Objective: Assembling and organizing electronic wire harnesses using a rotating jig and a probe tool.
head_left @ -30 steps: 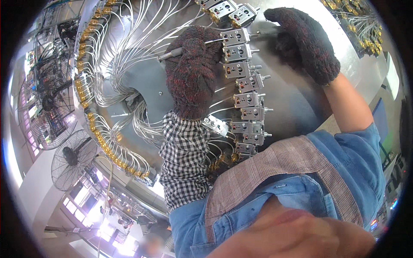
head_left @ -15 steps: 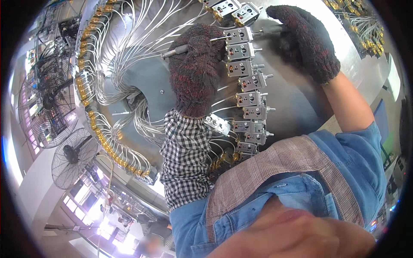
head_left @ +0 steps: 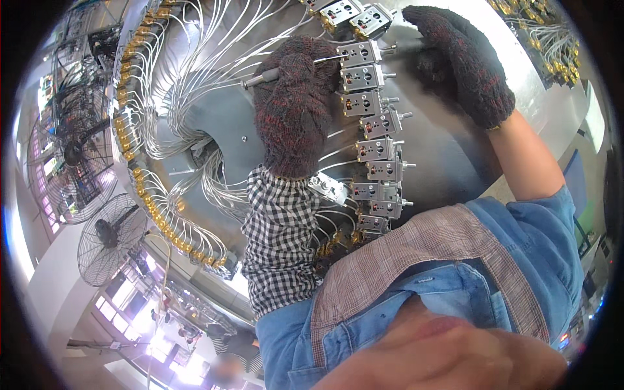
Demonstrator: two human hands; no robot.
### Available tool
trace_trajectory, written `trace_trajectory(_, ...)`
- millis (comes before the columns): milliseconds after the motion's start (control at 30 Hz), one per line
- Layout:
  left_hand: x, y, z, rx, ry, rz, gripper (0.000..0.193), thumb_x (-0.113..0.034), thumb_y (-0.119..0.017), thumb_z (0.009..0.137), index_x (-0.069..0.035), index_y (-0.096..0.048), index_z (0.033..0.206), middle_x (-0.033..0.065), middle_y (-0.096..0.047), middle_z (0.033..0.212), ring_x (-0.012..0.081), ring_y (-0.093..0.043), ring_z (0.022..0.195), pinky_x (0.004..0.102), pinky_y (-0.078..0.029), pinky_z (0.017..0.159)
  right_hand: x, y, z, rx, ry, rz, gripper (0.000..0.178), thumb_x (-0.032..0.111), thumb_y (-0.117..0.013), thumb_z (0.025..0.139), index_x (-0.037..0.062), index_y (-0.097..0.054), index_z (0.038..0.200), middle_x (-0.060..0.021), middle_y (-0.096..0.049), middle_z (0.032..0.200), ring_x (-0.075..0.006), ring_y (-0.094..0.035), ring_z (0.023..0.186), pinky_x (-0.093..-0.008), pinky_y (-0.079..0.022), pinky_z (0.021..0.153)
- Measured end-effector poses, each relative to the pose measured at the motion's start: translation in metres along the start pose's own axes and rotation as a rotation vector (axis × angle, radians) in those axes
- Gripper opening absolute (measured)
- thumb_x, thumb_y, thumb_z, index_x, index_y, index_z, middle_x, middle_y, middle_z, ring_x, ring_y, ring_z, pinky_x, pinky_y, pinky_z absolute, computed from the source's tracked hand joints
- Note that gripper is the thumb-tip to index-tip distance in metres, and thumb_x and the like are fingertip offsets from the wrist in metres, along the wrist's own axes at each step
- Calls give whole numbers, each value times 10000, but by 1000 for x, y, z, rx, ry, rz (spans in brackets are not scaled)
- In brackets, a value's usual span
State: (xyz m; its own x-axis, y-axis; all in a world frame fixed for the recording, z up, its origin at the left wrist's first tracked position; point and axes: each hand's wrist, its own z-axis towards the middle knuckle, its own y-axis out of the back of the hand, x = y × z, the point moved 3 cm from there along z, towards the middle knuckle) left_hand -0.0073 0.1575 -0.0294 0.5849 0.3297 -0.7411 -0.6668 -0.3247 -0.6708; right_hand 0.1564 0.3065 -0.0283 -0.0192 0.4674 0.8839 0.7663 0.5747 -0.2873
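Observation:
My left hand [head_left: 292, 104], in a dark knit glove, is closed around a screwdriver [head_left: 261, 78]. The handle's end sticks out at the left of the glove, and the thin blade [head_left: 330, 58] reaches to the face of a small metal switch box [head_left: 359, 54] with a shaft. My right hand [head_left: 465, 62], gloved alike, is just right of that box's shaft [head_left: 389, 49], apart from it. Its fingers stretch to the upper left with a gap below them, and nothing shows in them. Similar boxes [head_left: 362, 103] stand in a curved row below.
White wires [head_left: 195, 78] run in bundles over the round metal table [head_left: 240, 117]. Brass-coloured fittings [head_left: 156, 205] line its left rim; more wired fittings [head_left: 552, 45] lie at the upper right. A loose metal box [head_left: 329, 188] is beside my left sleeve. Fans [head_left: 112, 234] stand at the left.
My right hand's lower fingers have come off the box's shaft, moving right, and the shaft now shows bare. My left hand and the screwdriver have shifted slightly left.

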Motion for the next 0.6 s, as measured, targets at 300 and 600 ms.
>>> trace_trajectory(300,-2,0,-2,76,12,343,313,-112,-550,930,36,-489,1199,160,-578,1161,260,-578,1101,358,-483,975,23,-5,-6,54,453,-468,388,184,-605,884,38,-527,1235,-120,-631,978,-189,-653,759,-317,-544,644)
trace_trajectory(600,16,40,-1,-131,75,53,335,-134,-549,945,-45,-526,1268,106,-576,1218,204,-556,1136,332,-455,984,3,6,-2,-31,-133,40,392,152,-611,901,7,-474,1238,-154,-653,1011,-246,-677,861,-335,-568,698)
